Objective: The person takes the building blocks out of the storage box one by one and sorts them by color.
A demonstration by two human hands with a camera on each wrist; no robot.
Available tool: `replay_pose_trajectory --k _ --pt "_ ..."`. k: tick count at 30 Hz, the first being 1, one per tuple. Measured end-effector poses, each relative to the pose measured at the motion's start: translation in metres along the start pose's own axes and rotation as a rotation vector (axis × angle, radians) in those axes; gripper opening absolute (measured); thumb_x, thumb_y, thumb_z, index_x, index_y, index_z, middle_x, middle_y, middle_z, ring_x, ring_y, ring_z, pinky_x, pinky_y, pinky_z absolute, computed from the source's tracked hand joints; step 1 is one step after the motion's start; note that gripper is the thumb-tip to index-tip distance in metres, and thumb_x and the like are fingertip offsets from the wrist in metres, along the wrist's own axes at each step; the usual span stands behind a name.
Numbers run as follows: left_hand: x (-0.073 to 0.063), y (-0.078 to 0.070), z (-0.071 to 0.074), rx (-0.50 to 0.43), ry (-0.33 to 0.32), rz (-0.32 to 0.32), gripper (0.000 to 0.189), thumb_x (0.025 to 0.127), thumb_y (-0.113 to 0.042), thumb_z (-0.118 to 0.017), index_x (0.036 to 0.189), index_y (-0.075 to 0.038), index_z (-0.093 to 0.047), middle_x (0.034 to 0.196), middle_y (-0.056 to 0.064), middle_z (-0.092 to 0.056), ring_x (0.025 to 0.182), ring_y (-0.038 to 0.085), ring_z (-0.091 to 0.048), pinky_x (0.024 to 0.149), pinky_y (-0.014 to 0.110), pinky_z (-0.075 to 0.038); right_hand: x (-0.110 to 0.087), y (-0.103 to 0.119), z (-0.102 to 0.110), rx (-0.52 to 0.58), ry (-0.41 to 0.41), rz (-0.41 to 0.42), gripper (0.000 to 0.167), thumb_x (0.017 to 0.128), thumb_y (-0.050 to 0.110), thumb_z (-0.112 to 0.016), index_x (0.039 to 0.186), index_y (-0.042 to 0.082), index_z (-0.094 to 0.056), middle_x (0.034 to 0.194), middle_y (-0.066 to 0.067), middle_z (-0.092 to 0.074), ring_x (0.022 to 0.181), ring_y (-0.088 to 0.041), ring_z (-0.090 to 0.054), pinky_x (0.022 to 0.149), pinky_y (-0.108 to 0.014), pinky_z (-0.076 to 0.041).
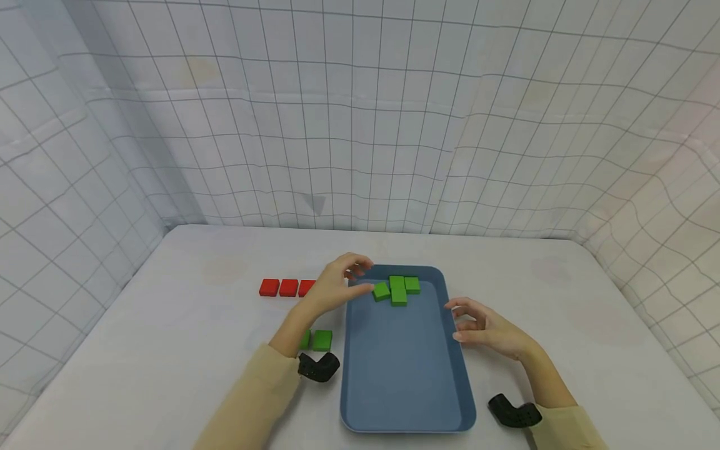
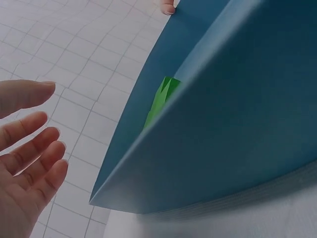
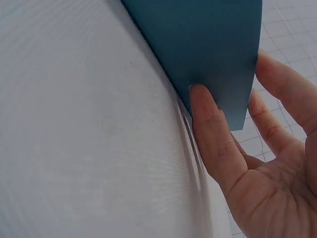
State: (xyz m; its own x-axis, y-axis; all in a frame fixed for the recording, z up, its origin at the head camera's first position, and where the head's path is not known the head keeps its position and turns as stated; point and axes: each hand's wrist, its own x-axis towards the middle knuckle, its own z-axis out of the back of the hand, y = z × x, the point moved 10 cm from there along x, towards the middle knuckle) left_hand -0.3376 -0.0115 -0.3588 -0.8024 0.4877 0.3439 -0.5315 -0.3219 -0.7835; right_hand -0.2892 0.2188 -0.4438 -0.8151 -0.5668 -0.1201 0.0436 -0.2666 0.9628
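Note:
A blue tray [image 1: 402,375] lies on the white table, with green blocks [image 1: 398,292] grouped near its far end. My left hand [image 1: 336,284] hovers by the far left corner of the tray, fingers spread and holding nothing. In the left wrist view that hand [image 2: 29,158] is apart from the tray wall. At the tray's right side is my right hand [image 1: 486,330], its fingers loosely bent. The right wrist view shows its fingertips [image 3: 202,96] against the outer wall of the tray.
Red blocks [image 1: 289,288] stand in a row left of the tray, partly behind my left hand. Nearer me, green blocks [image 1: 322,340] sit beside the left forearm, one partly hidden. Both wrists carry black devices [image 1: 319,367]. White gridded cloth [image 1: 360,125] surrounds the table.

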Motion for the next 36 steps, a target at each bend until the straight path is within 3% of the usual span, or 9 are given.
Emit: replay_pose_trajectory --k 8,14,21,27,36 --pt "0.005 0.012 -0.01 0.06 0.024 0.053 0.04 0.08 -0.01 -0.069 0.116 0.002 -0.055 0.111 0.018 -0.056 0.097 0.027 -0.053 0.084 0.038 -0.045 0.0 -0.002 0.0 -0.002 0.002 -0.01 0.056 0.086 0.008 -0.061 0.135 0.002 -0.032 0.126 -0.025 -0.032 0.099 -0.023 -0.052 0.08 -0.032 -0.049" --pt "0.008 0.015 -0.018 0.088 0.056 0.054 0.04 0.08 -0.009 -0.069 0.115 0.003 -0.055 0.111 0.018 -0.056 0.096 0.027 -0.054 0.083 0.037 -0.046 0.001 -0.002 0.001 -0.007 0.001 -0.01 0.056 0.086 0.008 -0.061 0.134 0.003 -0.033 0.126 -0.025 -0.032 0.099 -0.023 -0.052 0.08 -0.032 -0.049" --pt "0.011 0.025 -0.036 0.222 0.136 0.066 0.04 0.079 -0.008 -0.07 0.115 0.001 -0.055 0.111 0.012 -0.056 0.097 0.025 -0.054 0.084 0.035 -0.046 0.001 -0.003 0.002 -0.003 0.001 -0.015 0.056 0.086 0.008 -0.061 0.134 0.003 -0.033 0.127 -0.025 -0.031 0.1 -0.024 -0.052 0.08 -0.032 -0.049" --pt "0.015 0.028 -0.044 0.321 0.175 0.056 0.043 0.077 -0.007 -0.071 0.116 0.002 -0.055 0.112 0.013 -0.056 0.099 0.024 -0.054 0.087 0.036 -0.045 0.0 -0.001 0.001 -0.002 0.003 -0.006 0.056 0.086 0.008 -0.061 0.134 0.003 -0.033 0.127 -0.025 -0.031 0.1 -0.024 -0.052 0.08 -0.032 -0.049" --pt "0.018 0.033 -0.052 0.475 0.25 -0.01 0.042 0.077 -0.007 -0.07 0.116 -0.001 -0.056 0.114 0.01 -0.058 0.105 0.022 -0.053 0.094 0.035 -0.041 0.0 -0.001 0.0 -0.006 0.006 -0.002 0.056 0.086 0.008 -0.061 0.134 0.003 -0.033 0.128 -0.025 -0.03 0.101 -0.024 -0.052 0.08 -0.032 -0.049"
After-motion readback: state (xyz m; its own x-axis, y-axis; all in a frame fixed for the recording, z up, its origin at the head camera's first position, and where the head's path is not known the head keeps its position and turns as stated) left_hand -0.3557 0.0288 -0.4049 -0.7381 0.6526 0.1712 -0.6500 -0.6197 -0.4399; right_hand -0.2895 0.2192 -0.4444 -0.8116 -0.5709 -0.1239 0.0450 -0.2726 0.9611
